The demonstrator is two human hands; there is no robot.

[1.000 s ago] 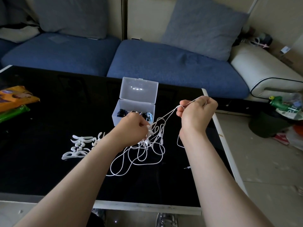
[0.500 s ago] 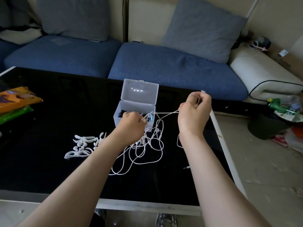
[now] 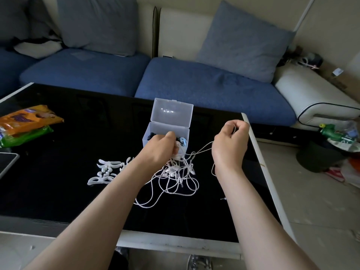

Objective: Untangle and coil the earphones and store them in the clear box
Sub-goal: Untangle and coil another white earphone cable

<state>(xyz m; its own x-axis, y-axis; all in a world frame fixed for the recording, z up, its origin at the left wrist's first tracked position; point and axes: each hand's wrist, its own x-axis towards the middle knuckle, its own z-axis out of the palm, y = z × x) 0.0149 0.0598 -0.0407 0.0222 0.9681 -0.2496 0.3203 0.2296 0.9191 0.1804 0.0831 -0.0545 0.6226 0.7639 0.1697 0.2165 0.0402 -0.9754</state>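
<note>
Black glass table (image 3: 58, 191) fills the middle of the frame, with orange and green snack packets (image 3: 25, 123) at its left edge. Near centre stands the clear box (image 3: 167, 125), lid up (dark items inside). Just below it the white earphones (image 3: 176, 167) lie tangled on the glass. The left hand (image 3: 162, 147), fingers curled, grips the tangle's top in front of the box; the right hand (image 3: 229, 141), right of centre, pinches a raised strand.

We find no writing we can read. The orange packet (image 3: 29, 118) on the surface (image 3: 58, 191) bears a purple logo, too blurred to make out; the white shapes (image 3: 105, 170) nearby look like characters, but we cannot tell which.
</note>
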